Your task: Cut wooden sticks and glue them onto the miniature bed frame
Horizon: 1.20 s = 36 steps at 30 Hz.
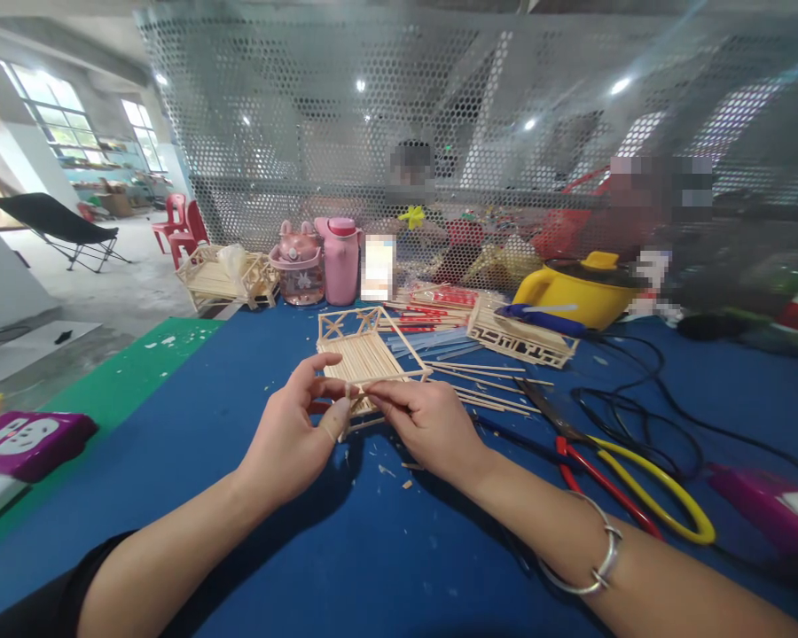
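A small frame of thin wooden sticks [365,350], with a slatted floor and low railings, stands tilted on the blue tabletop in front of me. My left hand [304,421] pinches its near corner between thumb and fingers. Close beside it, my right hand [432,424] has thumb and fingertips pressed together at the near railing, apparently on a short wooden stick. The fingertips partly hide that piece. Loose wooden sticks [482,394] and clear glue sticks [432,341] lie just past my right hand.
Scissors [652,492] and red-handled pliers [605,483] lie to the right, near tangled black cable [612,399]. A blue glue gun [545,321] rests by a finished stick piece [525,341] and yellow pot [578,297]. Pink bottles [340,266] stand at the back before a perforated metal screen [319,133].
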### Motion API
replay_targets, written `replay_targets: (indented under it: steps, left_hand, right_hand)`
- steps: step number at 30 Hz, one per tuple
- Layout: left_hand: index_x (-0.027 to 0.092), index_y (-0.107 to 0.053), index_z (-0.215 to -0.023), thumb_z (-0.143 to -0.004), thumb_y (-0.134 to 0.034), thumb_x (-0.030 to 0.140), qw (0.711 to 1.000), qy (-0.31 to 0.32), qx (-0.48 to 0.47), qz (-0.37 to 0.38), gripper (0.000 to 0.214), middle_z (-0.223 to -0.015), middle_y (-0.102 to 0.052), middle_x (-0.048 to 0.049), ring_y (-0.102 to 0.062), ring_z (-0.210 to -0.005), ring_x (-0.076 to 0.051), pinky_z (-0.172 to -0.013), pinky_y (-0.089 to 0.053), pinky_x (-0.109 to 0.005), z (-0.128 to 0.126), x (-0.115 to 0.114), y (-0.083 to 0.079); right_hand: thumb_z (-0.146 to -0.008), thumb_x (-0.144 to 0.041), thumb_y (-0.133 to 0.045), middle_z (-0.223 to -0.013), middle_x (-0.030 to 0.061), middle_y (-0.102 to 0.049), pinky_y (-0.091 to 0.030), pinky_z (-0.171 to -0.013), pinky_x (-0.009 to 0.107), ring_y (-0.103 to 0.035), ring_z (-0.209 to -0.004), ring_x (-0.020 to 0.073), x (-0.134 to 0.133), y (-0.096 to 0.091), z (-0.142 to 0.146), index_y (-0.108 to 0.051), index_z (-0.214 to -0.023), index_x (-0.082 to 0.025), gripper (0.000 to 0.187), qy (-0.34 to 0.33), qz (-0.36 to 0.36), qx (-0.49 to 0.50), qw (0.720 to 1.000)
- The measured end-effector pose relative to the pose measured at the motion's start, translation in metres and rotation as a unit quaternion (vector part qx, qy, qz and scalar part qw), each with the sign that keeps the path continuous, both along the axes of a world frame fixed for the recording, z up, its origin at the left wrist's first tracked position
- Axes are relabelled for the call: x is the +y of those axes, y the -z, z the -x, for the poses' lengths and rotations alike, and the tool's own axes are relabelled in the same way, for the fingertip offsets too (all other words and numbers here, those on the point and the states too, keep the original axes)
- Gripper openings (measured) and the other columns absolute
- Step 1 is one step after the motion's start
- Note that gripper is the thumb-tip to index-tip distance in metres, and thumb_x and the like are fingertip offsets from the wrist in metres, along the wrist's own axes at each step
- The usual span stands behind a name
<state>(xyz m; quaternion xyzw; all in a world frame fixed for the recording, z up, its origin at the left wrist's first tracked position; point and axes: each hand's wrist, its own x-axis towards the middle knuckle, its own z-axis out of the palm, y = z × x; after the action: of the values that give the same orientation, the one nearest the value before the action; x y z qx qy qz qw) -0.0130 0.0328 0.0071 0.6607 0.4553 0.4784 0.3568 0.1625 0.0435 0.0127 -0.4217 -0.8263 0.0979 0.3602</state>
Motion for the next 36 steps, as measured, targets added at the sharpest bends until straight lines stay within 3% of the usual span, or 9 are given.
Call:
replay_targets:
  steps: [27, 32, 36]
  left_hand:
    - [0.02, -0.042, -0.123, -0.079, -0.055, 0.025, 1.0, -0.003, 0.025, -0.013, 0.047, -0.095, -0.069, -0.0071, -0.067, -0.083, -0.019, -0.075, -0.051, -0.034, 0.002, -0.002, 0.0]
    - [0.022, -0.038, -0.127, -0.08, -0.052, 0.02, 0.992, -0.029, 0.002, -0.12, 0.049, -0.122, -0.056, -0.0103, -0.054, -0.11, -0.02, -0.09, -0.045, -0.038, 0.004, -0.001, 0.0]
    - [0.022, -0.046, -0.117, -0.079, -0.056, 0.023, 0.968, -0.103, -0.043, -0.225, 0.04, -0.113, -0.055, -0.0072, -0.053, -0.103, -0.019, -0.089, -0.043, -0.035, 0.006, -0.005, -0.002]
  right_hand:
    - [-0.087, -0.024, -0.05, -0.101, 0.0003, -0.071, -0.052, -0.077, 0.027, -0.068, -0.089, 0.0163, 0.0, 0.003, 0.001, -0.068, -0.103, -0.025, 0.024, 0.006, -0.001, -0.007, 1.0]
    - [-0.087, -0.023, -0.049, -0.099, 0.0019, -0.072, -0.05, -0.077, 0.025, -0.067, -0.088, 0.0151, -0.005, -0.003, -0.006, -0.069, -0.099, -0.021, 0.023, 0.014, -0.006, 0.0, 1.0]
    - [-0.088, -0.025, -0.048, -0.092, -0.0002, -0.073, -0.048, -0.072, 0.024, -0.067, -0.082, 0.0138, -0.029, -0.012, -0.02, -0.068, -0.098, -0.023, 0.022, -0.002, 0.042, -0.083, 0.996]
